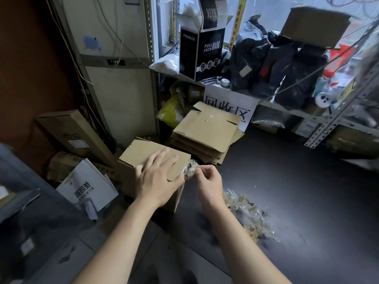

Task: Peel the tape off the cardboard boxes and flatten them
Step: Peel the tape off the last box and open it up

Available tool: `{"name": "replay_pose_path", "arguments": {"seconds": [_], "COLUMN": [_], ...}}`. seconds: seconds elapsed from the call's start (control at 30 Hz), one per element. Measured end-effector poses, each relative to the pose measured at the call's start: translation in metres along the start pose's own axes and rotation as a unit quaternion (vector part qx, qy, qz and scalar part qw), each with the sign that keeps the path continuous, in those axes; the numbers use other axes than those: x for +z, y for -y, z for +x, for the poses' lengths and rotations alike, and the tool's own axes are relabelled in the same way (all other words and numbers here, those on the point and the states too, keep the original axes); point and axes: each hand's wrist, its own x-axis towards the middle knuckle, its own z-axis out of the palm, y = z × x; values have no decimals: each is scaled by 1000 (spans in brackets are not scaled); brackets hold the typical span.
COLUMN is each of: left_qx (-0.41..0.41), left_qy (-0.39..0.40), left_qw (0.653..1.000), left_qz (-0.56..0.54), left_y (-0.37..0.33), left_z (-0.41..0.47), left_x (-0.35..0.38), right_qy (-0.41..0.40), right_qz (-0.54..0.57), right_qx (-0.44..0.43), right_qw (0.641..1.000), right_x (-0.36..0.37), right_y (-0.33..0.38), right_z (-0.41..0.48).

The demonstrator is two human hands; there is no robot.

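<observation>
Down low in the head view, a brown cardboard box [139, 152] stands on the dark floor [297, 191], near the middle and a little to the left. The left hand [159, 177] lies flat on top of the box. Its fingers are straight and spread, and they press on the top flap. The right hand [209, 179] is just beside the box, at its right edge. Its thumb and fingers are curled and pinch a crinkly bit of clear tape [190, 170]. The tape touches the top right edge of the box.

Near the right arm, a heap of tape bits [248, 214] lies on the floor. Farther away, behind the box, a stack of flat boxes [207, 132] lies on the floor. Just past the stack hangs a white sign [229, 103] with big black marks on it.

On the left, a white book [90, 185] leans near the box, and a long brown carton [75, 132] leans against the wall behind it. Far off, a black mask box [202, 54] sits on a metal shelf [336, 117]. Black bags [287, 68] are piled to its right on that shelf. A yellow bag [171, 111] sits under the shelf, left of the stack.
</observation>
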Motion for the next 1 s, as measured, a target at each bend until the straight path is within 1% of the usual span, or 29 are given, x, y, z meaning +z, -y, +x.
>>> {"name": "replay_pose_path", "arguments": {"seconds": [0.1,0.17,0.23,0.33,0.5,0.53,0.6,0.63,0.67,0.77,0.93,1.0], "left_qx": [-6,-14,-14,-19,-12,-15,-52,-70,-72,-42,-22,-23], "left_qy": [0,4,-1,-10,-13,-15,-40,-51,-45,-15,-4,-15], "left_qw": [1000,1000,1000,1000,1000,1000,997,995,995,999,1000,999], "left_qz": [5,1,5,3,0,-2,-30,-44,-44,-20,-15,-20], "left_y": [-2,-2,-4,-4,-7,-7,5,14,21,27,15,18], "left_z": [-1,0,-2,-4,-4,-4,2,8,14,29,24,21], "left_x": [0,-1,0,3,6,7,4,0,-4,-8,-4,-4], "right_qy": [38,71,82,70,75,69,20,-1,-12,-13,16,34], "right_qz": [-11,-36,-69,-107,-105,-121,-187,-211,-221,-216,-166,-160], "right_qx": [-20,-32,-51,-64,-50,-66,-124,-139,-139,-107,-93,-91], "right_qw": [999,996,993,990,990,988,974,968,965,970,982,982], "right_x": [4,2,-2,-7,-6,-7,-16,-26,-38,-60,-55,-54], "right_y": [5,6,8,9,9,9,2,-5,-15,-31,-15,-11], "right_z": [-3,-5,-5,-1,1,1,1,0,-3,-10,-2,0]}}
